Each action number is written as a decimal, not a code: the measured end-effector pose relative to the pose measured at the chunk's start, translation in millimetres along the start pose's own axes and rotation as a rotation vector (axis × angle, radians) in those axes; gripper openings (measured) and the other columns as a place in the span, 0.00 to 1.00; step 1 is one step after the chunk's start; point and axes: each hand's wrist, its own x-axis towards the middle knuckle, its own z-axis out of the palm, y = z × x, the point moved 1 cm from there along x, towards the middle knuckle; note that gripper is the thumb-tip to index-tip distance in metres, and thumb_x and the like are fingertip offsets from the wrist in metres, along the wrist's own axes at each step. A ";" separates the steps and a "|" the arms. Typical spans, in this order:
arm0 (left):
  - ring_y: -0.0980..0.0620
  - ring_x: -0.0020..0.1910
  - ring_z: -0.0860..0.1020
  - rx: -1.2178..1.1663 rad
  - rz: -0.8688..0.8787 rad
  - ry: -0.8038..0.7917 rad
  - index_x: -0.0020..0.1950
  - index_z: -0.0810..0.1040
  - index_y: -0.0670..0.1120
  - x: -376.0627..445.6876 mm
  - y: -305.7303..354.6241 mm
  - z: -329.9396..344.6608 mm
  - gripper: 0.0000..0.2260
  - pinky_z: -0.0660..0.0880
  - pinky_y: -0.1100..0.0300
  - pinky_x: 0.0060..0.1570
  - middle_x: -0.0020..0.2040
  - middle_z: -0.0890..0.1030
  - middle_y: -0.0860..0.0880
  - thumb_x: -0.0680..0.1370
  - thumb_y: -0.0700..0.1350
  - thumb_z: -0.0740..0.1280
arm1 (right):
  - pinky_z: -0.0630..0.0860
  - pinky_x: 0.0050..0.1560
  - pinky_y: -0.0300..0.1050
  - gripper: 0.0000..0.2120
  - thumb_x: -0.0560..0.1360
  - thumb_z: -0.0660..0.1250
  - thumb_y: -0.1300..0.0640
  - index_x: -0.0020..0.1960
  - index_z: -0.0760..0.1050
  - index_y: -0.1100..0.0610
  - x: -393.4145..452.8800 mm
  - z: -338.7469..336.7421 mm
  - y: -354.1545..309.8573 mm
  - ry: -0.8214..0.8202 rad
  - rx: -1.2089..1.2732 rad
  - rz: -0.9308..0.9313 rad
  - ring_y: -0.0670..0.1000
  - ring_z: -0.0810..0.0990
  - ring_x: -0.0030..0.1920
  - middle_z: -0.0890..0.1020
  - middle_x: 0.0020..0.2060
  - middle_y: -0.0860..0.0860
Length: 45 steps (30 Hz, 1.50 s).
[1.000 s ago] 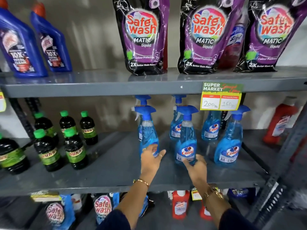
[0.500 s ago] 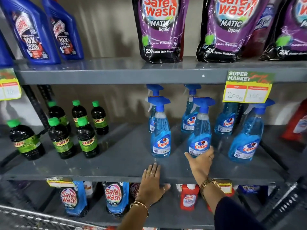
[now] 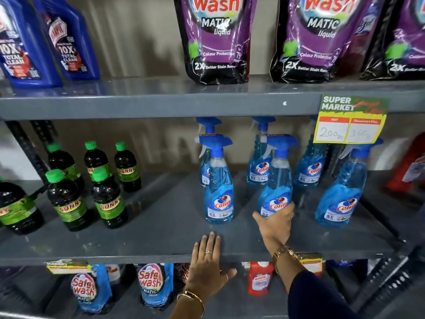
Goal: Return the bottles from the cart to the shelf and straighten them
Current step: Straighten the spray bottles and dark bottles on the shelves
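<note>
Blue spray bottle (image 3: 277, 180) is standing mid-shelf (image 3: 161, 240), front row, w/ right hand (image 3: 274, 223) cupping its base, fingers wrapped round the label's lower edge. Left hand (image 3: 207, 261) is lying flat on the near shelf lip, fingers together, holding nothing. Risk, prob.: a sideways nudge is tipping it into the bottle behind. Long axis vertical; trigger nozzle pointing left, label facing near.

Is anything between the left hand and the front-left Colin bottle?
Nothing visible. The left hand lies flat on the shelf's front edge, just below the front-left Colin bottle, with only bare shelf between. The right hand grips the next bottle, off to the side.
</note>
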 end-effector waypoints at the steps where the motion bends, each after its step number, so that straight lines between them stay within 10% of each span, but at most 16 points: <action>1: 0.49 0.50 0.84 0.002 0.006 -0.005 0.52 0.84 0.45 0.3 -0.5 1.6 0.40 0.81 0.52 0.46 0.53 0.85 0.49 0.50 0.72 0.71 | 0.78 0.49 0.57 0.54 0.57 0.80 0.51 0.71 0.50 0.59 2.4 -1.1 1.7 -0.014 0.004 -0.013 0.64 0.76 0.54 0.72 0.60 0.63; 7: 0.48 0.58 0.81 0.004 -0.029 -0.046 0.59 0.80 0.45 -0.5 -0.3 -5.2 0.43 0.79 0.52 0.53 0.60 0.81 0.48 0.54 0.73 0.69 | 0.76 0.54 0.53 0.54 0.58 0.80 0.54 0.72 0.48 0.56 12.1 -5.2 8.5 -0.066 0.062 -0.061 0.61 0.75 0.57 0.69 0.64 0.60; 11: 0.45 0.77 0.45 -0.105 -0.039 -0.151 0.76 0.44 0.46 2.3 -4.0 7.4 0.42 0.43 0.49 0.76 0.78 0.45 0.47 0.72 0.67 0.57 | 0.75 0.57 0.53 0.56 0.60 0.80 0.57 0.74 0.45 0.59 11.1 -5.3 9.2 -0.100 0.114 -0.059 0.61 0.73 0.60 0.66 0.65 0.62; 21: 0.47 0.77 0.43 -0.060 -0.004 -0.110 0.76 0.40 0.44 -0.1 -7.4 9.8 0.43 0.41 0.52 0.76 0.78 0.43 0.46 0.74 0.64 0.58 | 0.59 0.72 0.52 0.45 0.67 0.75 0.58 0.73 0.50 0.62 -42.2 -1.0 13.6 -0.011 0.118 -0.289 0.60 0.59 0.72 0.57 0.72 0.62; 27: 0.44 0.74 0.62 0.033 -0.036 0.021 0.73 0.61 0.40 -12.8 -19.5 -13.9 0.46 0.61 0.50 0.72 0.74 0.59 0.49 0.65 0.66 0.69 | 0.69 0.66 0.51 0.30 0.68 0.73 0.59 0.65 0.65 0.63 -58.2 13.1 -6.0 -0.121 -0.016 -0.523 0.60 0.69 0.66 0.70 0.64 0.62; 31: 0.47 0.52 0.83 0.089 -0.023 0.055 0.53 0.83 0.41 -24.9 -45.4 -20.4 0.45 0.81 0.50 0.46 0.54 0.84 0.47 0.44 0.67 0.77 | 0.71 0.63 0.48 0.37 0.65 0.76 0.54 0.67 0.60 0.61 -72.4 34.6 -20.5 -0.261 0.075 -0.439 0.57 0.69 0.65 0.68 0.64 0.59; 36: 0.45 0.51 0.83 0.106 -0.070 0.000 0.53 0.83 0.41 -32.5 -68.6 -24.8 0.44 0.81 0.48 0.45 0.54 0.84 0.46 0.44 0.67 0.77 | 0.69 0.63 0.48 0.51 0.61 0.79 0.52 0.72 0.52 0.64 -83.4 61.0 -39.0 -0.274 0.196 -0.258 0.59 0.66 0.67 0.64 0.67 0.62; 40: 0.42 0.77 0.51 0.003 -0.112 -0.130 0.76 0.50 0.42 -28.2 -74.2 -14.3 0.47 0.48 0.48 0.75 0.78 0.50 0.46 0.68 0.65 0.66 | 0.71 0.63 0.51 0.56 0.58 0.80 0.51 0.73 0.49 0.64 -80.0 79.2 -50.8 -0.238 0.199 -0.199 0.60 0.67 0.66 0.62 0.69 0.62; 45: 0.45 0.77 0.41 -0.005 -0.130 -0.144 0.76 0.40 0.45 -25.8 -79.8 1.4 0.47 0.37 0.49 0.75 0.78 0.41 0.49 0.70 0.65 0.63 | 0.76 0.55 0.52 0.54 0.57 0.81 0.50 0.71 0.52 0.64 -78.8 89.9 -53.3 -0.196 0.180 -0.149 0.60 0.73 0.59 0.70 0.63 0.62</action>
